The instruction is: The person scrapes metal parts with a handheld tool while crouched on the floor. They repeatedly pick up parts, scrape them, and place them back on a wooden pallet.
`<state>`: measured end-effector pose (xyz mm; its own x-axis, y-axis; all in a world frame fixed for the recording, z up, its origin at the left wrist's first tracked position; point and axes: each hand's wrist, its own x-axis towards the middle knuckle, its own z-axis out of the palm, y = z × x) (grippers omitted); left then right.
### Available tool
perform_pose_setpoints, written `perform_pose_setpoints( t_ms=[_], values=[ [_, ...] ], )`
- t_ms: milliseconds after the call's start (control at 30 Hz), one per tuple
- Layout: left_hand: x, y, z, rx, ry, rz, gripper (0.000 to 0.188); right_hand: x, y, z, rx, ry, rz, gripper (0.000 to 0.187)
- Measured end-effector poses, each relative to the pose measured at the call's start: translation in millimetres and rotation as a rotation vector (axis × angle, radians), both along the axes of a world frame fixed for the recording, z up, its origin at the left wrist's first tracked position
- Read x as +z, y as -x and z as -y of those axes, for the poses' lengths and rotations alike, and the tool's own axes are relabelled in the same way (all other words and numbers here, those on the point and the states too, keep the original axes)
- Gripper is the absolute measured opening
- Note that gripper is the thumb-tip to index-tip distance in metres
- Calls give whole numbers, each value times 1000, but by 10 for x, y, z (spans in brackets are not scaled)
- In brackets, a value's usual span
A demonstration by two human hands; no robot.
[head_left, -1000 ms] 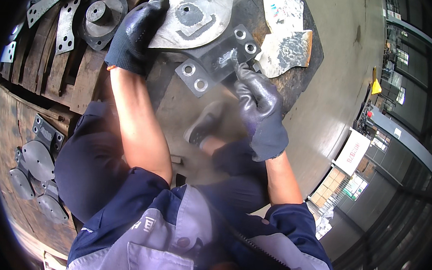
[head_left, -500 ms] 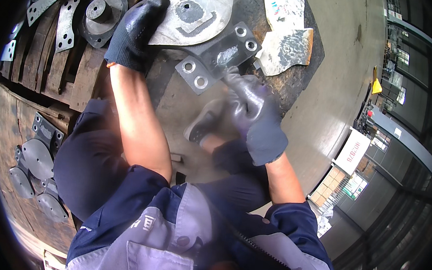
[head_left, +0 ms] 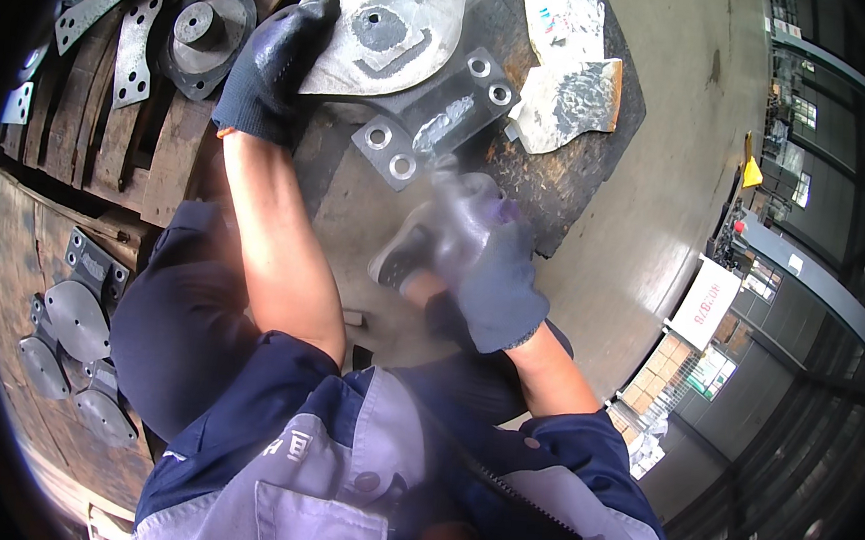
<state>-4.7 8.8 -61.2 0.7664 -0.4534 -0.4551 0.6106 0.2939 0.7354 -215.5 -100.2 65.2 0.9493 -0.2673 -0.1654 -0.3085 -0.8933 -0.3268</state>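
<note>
A metal part with a rounded pale plate (head_left: pixel 424 31) and a dark flat bracket (head_left: pixel 469 100) with several ringed holes lies on a worn dark tabletop (head_left: pixel 543 192). My left hand (head_left: pixel 278 64), in a dark glove, is closed on the plate's left edge, thumb on top. A pale streaky patch marks the bracket's middle. Just below the bracket is my gloved right hand (head_left: pixel 480 233), fingers curled and smeared by motion. What it holds, if anything, I cannot make out.
Two scuffed white sheets (head_left: pixel 569 104) lie right of the part. Flanged metal parts (head_left: pixel 208 39) and perforated plates (head_left: pixel 137 49) rest on wooden pallets at the left. Similar disc parts (head_left: pixel 78 317) sit lower left. My shoe (head_left: pixel 404 253) is below the bracket.
My right hand has drawn down and left, away from the bracket, uncovering more of the pale patch. My left hand and the metal part are almost where they were.
</note>
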Motion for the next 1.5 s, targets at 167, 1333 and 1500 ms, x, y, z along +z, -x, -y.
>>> perform_pose_setpoints(
  t_ms=[167,1333,1500],
  values=[
    [-79,-8,8,-40,-29,111,28,35,-36,159,-210,-523,190,31],
    [-113,15,30,3,7,199,25,65,-358,558,-633,-618,81,13],
    [-91,16,16,24,50,142,28,-54,-177,441,-331,-295,278,23]
  ],
)
